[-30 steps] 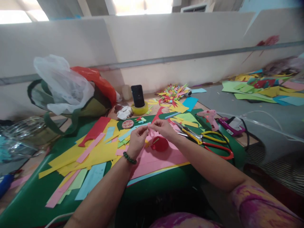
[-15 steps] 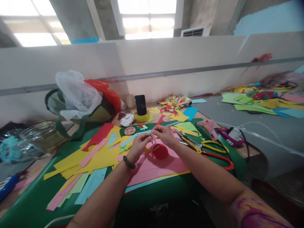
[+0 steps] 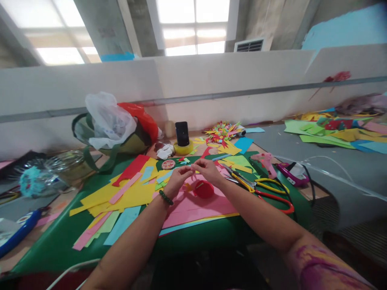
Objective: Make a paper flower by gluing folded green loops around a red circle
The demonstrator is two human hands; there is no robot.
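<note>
My left hand, with a dark bead bracelet at the wrist, and my right hand meet fingertip to fingertip above a pink paper sheet. Both pinch a small pale paper piece between them; its shape is too small to make out. A red round paper piece lies on the pink sheet just below my right hand. Yellow, red, pink and blue paper strips spread to the left of my left hand on the green mat.
Yellow-handled scissors and red-handled scissors lie right of my hands, beside a pink glue gun. A phone stands on a yellow tape roll. Bags sit at the back left, a folded paper star behind, more paper at far right.
The camera has tilted up, showing more wall and windows. My hands have stayed together over the pink sheet, still pinching the small paper piece.
</note>
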